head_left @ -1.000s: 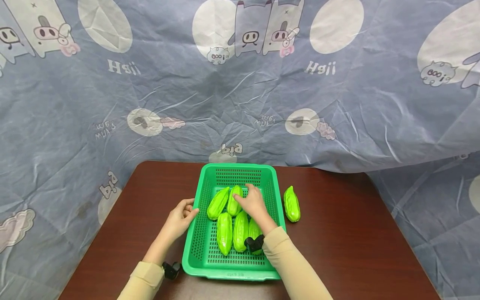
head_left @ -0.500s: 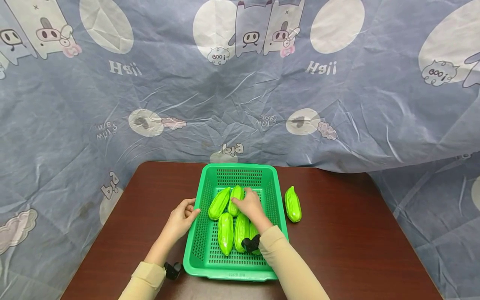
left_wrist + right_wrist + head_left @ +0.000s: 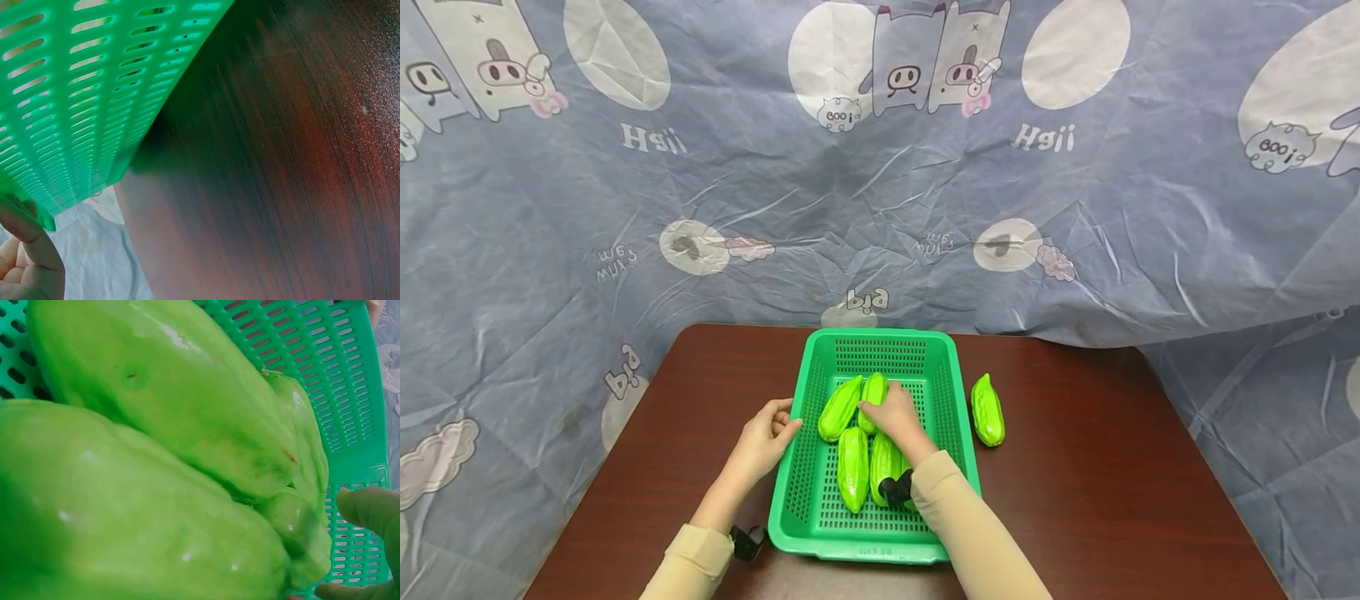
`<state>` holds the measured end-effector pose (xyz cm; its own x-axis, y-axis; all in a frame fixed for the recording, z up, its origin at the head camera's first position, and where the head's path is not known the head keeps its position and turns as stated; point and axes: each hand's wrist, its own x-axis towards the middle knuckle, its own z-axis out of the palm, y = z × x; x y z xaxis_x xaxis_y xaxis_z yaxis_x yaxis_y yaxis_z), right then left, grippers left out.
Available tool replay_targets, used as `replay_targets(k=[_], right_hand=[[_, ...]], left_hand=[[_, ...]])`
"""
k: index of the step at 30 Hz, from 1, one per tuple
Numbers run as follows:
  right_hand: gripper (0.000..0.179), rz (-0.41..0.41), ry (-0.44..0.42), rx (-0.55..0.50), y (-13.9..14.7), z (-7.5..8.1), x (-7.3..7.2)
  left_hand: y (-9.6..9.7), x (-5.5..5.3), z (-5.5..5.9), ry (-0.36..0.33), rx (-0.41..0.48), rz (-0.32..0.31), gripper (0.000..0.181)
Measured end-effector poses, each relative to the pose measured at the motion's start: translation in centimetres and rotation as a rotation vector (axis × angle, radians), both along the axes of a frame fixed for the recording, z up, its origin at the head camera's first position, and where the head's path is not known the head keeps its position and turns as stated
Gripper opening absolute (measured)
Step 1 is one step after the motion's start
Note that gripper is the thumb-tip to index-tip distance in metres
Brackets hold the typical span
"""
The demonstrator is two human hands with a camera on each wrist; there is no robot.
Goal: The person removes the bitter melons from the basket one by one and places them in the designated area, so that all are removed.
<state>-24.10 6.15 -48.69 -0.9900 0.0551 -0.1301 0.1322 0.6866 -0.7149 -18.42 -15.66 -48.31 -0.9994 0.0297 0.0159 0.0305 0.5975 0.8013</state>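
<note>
Green vegetable (image 3: 873, 390) in the back row of the green basket (image 3: 835, 549), lying lengthwise on the slotted floor, just beside the vegetable at back left (image 3: 841, 408). Over it, right hand (image 3: 895, 414) with thumb to the left and fingers to the right, parted wide, with slots visible between them in the right wrist view; impossible to tell whether pressing on the skin or only straddling. Probably spread that far to span the width. Closer to the front rim, vegetable at front left (image 3: 853, 469), vegetable at front middle (image 3: 882, 458) and, mostly hidden behind the right sleeve (image 3: 977, 529) and wrist camera (image 3: 895, 490), vegetable at front right (image 3: 905, 461); roughly lengthwise, presumably to fit side by side in rows. At the left rim, left hand (image 3: 760, 439) with thumb over the edge and fingers curled on the outside, likely to keep the basket from sliding. Outside, to the right, lone vegetable (image 3: 988, 411) on the counter (image 3: 1090, 467). Behind everything, blue-gray cartoon cloth (image 3: 880, 200).
</note>
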Motion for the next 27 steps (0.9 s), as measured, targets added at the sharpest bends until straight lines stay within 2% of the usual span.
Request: replay_targets(k=[9, 20, 27], right_hand=[[0.077, 0.007, -0.049, 0.055, -0.12, -0.44, -0.09], [0.076, -0.001, -0.089, 0.010, -0.14, -0.55, -0.33], [0.074, -0.005, -0.076, 0.007, -0.13, -0.78, -0.39]], left_hand=[[0.05, 0.07, 0.09, -0.013, 0.004, 0.006, 0.041], [-0.01, -0.11, 0.04, -0.008, 0.010, -0.002, 0.042], [-0.07, -0.02, -0.09, -0.012, 0.014, -0.002, 0.042]])
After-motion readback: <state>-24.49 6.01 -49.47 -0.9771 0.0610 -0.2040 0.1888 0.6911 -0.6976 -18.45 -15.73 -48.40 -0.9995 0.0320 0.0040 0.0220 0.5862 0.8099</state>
